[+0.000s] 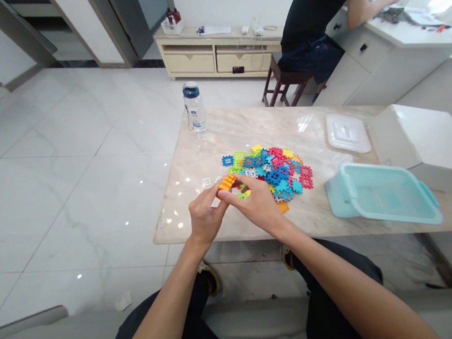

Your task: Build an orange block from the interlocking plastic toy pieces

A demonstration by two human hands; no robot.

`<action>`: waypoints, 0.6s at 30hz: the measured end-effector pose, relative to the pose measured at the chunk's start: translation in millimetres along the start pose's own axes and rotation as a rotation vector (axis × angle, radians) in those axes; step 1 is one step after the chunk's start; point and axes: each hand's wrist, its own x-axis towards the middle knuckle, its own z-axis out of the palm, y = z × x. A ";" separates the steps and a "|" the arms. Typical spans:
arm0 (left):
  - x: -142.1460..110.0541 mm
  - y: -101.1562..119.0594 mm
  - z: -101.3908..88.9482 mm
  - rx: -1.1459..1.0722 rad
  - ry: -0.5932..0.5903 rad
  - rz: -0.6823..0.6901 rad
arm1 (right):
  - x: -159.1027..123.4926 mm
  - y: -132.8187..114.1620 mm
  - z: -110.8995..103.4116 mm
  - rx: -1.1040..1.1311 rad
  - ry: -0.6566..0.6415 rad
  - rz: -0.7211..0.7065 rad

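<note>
Left hand (206,217) and right hand (256,201) grasp an orange block (226,185) over a marble table (270,125) (tiled floor (89,204)).

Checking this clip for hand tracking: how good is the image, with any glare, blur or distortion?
In the head view, wide-angle distortion bends the edges of the marble table top; lights glint off it and the tile floor; glare washes out the white desk at upper right; the left hand, right hand and orange plastic piece look fairly sharp.
</note>
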 end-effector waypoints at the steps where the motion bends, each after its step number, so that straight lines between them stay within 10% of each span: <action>1: 2.0 1.9 -1.0 -0.011 0.006 -0.033 | 0.4 1.4 -1.2 0.002 -0.009 -0.007; 10: 20.0 8.5 -0.7 -0.480 -0.064 -0.498 | 5.6 8.3 -7.8 0.078 -0.086 -0.021; 18: 18.2 12.0 3.5 -0.558 -0.172 -0.483 | 17.7 23.8 -9.9 0.439 -0.112 0.305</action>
